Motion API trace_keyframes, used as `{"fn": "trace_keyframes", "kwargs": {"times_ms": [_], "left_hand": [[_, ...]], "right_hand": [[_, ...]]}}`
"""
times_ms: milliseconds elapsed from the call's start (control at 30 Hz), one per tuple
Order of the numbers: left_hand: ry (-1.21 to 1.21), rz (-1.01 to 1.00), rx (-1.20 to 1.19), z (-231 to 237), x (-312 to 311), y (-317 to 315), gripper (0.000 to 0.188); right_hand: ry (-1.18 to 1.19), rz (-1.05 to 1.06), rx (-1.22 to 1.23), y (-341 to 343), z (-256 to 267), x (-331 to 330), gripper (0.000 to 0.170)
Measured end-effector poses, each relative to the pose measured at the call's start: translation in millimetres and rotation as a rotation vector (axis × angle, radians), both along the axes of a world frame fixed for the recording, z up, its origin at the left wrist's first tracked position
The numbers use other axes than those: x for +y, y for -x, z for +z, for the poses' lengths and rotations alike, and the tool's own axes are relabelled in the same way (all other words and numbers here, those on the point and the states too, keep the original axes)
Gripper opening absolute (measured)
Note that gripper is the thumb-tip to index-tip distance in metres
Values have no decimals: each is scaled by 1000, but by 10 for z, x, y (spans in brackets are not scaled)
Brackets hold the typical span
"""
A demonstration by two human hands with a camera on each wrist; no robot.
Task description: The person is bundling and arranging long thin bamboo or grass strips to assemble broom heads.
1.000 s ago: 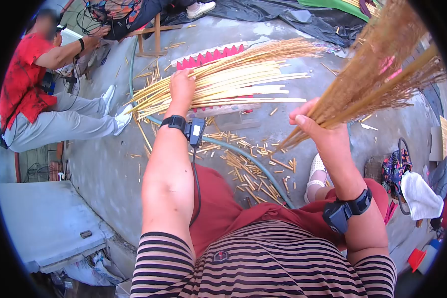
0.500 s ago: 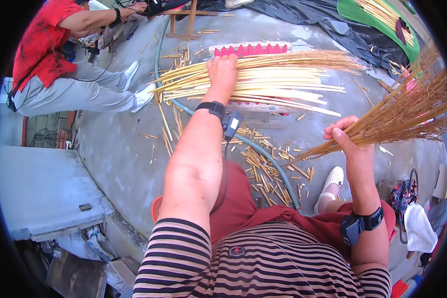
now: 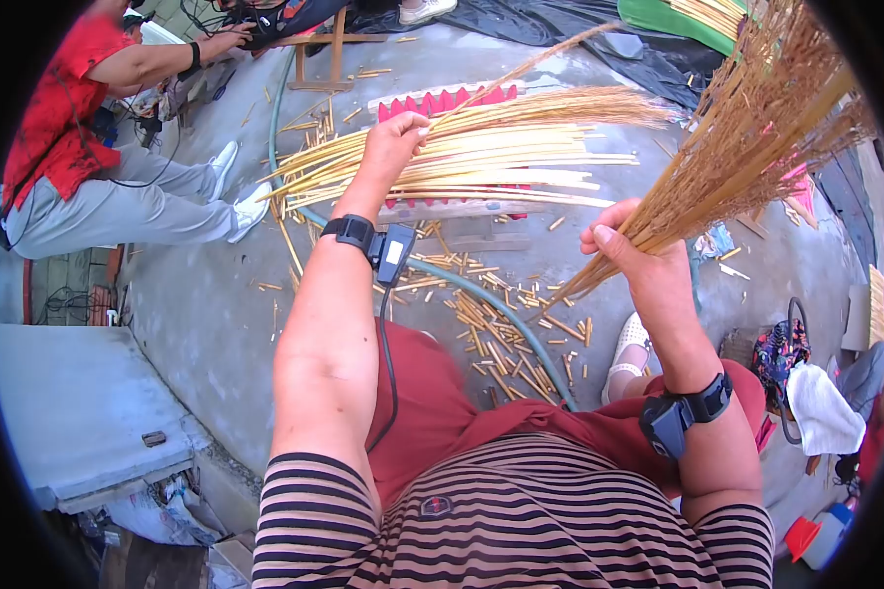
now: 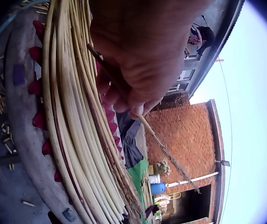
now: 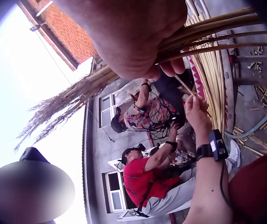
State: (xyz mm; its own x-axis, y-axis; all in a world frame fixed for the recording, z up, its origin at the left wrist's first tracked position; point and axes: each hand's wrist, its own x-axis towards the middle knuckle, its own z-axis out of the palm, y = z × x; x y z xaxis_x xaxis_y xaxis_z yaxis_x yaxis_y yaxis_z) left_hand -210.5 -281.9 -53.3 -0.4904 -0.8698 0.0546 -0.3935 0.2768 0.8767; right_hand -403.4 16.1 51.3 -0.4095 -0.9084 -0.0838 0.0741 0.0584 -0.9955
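My left hand [image 3: 393, 147] pinches a single plumed reed stalk [image 3: 521, 71] between thumb and fingers, its feathery end pointing up and away. Below that hand, a spread of pale stalks [image 3: 521, 175] lies across a rack with red toothed strips [image 3: 408, 105]; some stalks have brown plumes. In the left wrist view the pinched stalk [image 4: 164, 148] slants out past the thumb, over the pile. On the other side, my right hand [image 3: 643, 250] grips a bundle of plumed reeds [image 3: 756, 137], with the plumes up to the right and thin ends below the fist.
Cut stalk pieces [image 3: 496, 339] litter the concrete floor, crossed by a hose [image 3: 506, 319]. A person in a red shirt [image 3: 64, 108] sits at the left. More stalks lie on a green cloth [image 3: 648, 15] at the back. A bag [image 3: 781, 353] and white cloth [image 3: 825, 407] are at the right.
My left hand has gone from lying on the stalks to pinching one plumed stalk, whose plume end has risen off the pile. My right hand still holds its bundle. The head view has shifted.
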Motion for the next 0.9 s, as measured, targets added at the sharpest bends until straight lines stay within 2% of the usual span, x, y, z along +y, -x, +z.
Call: {"fn": "trace_keyframes", "kwargs": {"times_ms": [33, 133, 233, 367, 467, 567, 767, 900], "left_hand": [[-71, -12, 26, 38, 29, 16, 10], [123, -124, -143, -98, -33, -30, 10], [320, -163, -453, -138, -14, -64, 12], [642, -32, -484, -267, -73, -27, 13], [713, 76, -516, -249, 28, 120, 13], [720, 87, -532, -315, 5, 248, 12], [617, 333, -689, -291, 22, 494, 14], [584, 357, -779, -349, 8, 529, 18]], "right_hand": [[-3, -1, 14, 6, 8, 1, 4], [-10, 0, 40, 12, 0, -5, 4], [-17, 3, 37, -3, -8, -4, 4], [-14, -5, 36, -4, 11, -11, 3], [-21, -15, 46, 18, 34, -11, 3], [-37, -7, 71, 41, 49, -10, 3], [-18, -20, -10, 52, 36, -32, 2], [-29, -12, -5, 55, 56, -41, 2]]}}
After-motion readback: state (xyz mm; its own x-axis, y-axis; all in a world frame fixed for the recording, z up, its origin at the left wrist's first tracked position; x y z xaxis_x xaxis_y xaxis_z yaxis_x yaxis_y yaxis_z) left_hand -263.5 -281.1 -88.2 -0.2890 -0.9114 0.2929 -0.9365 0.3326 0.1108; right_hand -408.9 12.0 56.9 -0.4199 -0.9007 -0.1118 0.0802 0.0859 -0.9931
